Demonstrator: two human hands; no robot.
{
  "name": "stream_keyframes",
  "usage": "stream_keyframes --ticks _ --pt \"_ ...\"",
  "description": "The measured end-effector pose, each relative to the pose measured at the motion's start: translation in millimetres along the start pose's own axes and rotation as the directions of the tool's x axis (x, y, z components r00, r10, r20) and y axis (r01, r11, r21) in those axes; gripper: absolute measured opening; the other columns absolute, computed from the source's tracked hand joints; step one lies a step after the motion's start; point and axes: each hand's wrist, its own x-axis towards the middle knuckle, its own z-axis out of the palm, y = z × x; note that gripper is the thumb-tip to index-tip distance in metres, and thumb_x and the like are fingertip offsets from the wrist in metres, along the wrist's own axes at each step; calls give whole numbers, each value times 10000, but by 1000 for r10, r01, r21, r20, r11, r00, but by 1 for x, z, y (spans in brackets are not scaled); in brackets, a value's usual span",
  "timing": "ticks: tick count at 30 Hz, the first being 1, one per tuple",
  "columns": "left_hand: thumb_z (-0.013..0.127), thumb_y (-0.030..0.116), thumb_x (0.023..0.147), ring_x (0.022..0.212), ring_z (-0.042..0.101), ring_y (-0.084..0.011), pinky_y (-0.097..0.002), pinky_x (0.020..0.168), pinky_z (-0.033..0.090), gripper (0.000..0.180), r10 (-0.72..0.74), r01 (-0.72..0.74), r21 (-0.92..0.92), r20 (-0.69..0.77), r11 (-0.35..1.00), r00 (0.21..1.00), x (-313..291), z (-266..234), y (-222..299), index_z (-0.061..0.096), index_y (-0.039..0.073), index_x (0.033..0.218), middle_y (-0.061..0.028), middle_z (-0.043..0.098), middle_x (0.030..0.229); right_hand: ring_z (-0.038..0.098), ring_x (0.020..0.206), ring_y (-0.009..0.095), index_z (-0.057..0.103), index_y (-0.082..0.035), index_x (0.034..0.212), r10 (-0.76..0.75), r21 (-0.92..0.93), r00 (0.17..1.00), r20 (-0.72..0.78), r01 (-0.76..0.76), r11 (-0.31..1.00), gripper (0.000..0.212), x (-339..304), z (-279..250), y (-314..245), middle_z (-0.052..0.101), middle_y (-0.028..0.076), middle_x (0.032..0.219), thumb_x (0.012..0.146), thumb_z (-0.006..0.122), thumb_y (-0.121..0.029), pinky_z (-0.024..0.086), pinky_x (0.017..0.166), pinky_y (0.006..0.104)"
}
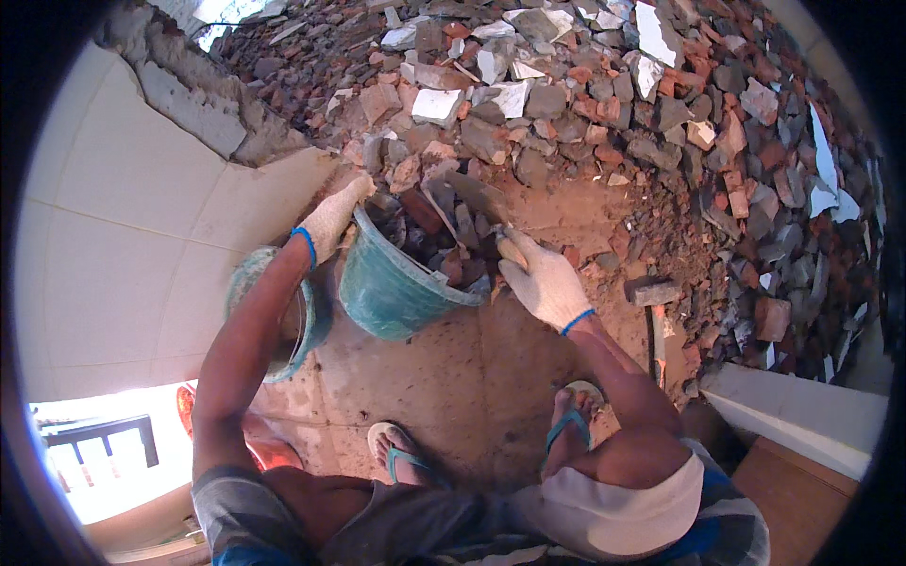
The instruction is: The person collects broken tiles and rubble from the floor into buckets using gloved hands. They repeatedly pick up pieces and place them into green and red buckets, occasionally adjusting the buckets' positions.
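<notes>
A green bucket (392,288) full of broken brick and concrete rubble (425,212) tilts on the floor in front of me, its mouth toward the rubble heap. My left hand (335,219), in a pale knit glove with a blue cuff, is closed on the bucket's left rim. On the other side, my gloved right hand (547,283) has its fingers curled by the bucket's right edge. A flat grey slab (479,195) lies over the rubble and meets those fingers. What the right hand grips is hidden.
A second green bucket (310,330) stands beside my left forearm. A large rubble heap (566,104) spreads ahead and right. A hammer (651,292) with a dark handle is near my right forearm. A broken white wall (113,236) bounds the left; an orange object (272,451) lies behind it.
</notes>
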Motion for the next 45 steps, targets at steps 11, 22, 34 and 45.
stream_keyframes --ticks 11,22,34,45 --pt "704 590 1049 710 484 -117 -333 668 399 474 132 -130 -37 59 991 990 -46 6 -10 719 116 1033 27 530 765 728 1152 518 583 -45 1553 -108 24 990 -92 110 994 571 -27 7 -17 772 292 1234 1033 746 -213 597 947 555" --pt "670 425 1138 1158 653 -142 -348 1016 549 535 -28 16 -200 -57 980 998 -250 -6 -159 599 95 1554 6 692 1301 780 969 458 609 -163 1604 -259 23 965 46 258 966 647 -99 -7 -66 775 219 1235 999 810 -273 645 847 529" --pt "660 295 1131 1252 705 -263 -521 1055 622 496 -263 269 -510 85 817 961 -272 18 -302 534 110 1574 -82 669 1463 700 1003 194 557 -60 1637 549 317 835 -39 -511 799 597 -109 -31 -5 718 97 1137 1097 687 -280 579 885 393" --pt "619 533 1139 1410 633 -349 -610 1133 556 597 -18 153 -676 203 720 979 -265 -10 -323 550 145 1587 -77 643 1547 573 651 75 656 -133 1488 899 502 438 16 -781 372 463 -246 -18 35 657 2 837 1162 620 -460 481 568 296"
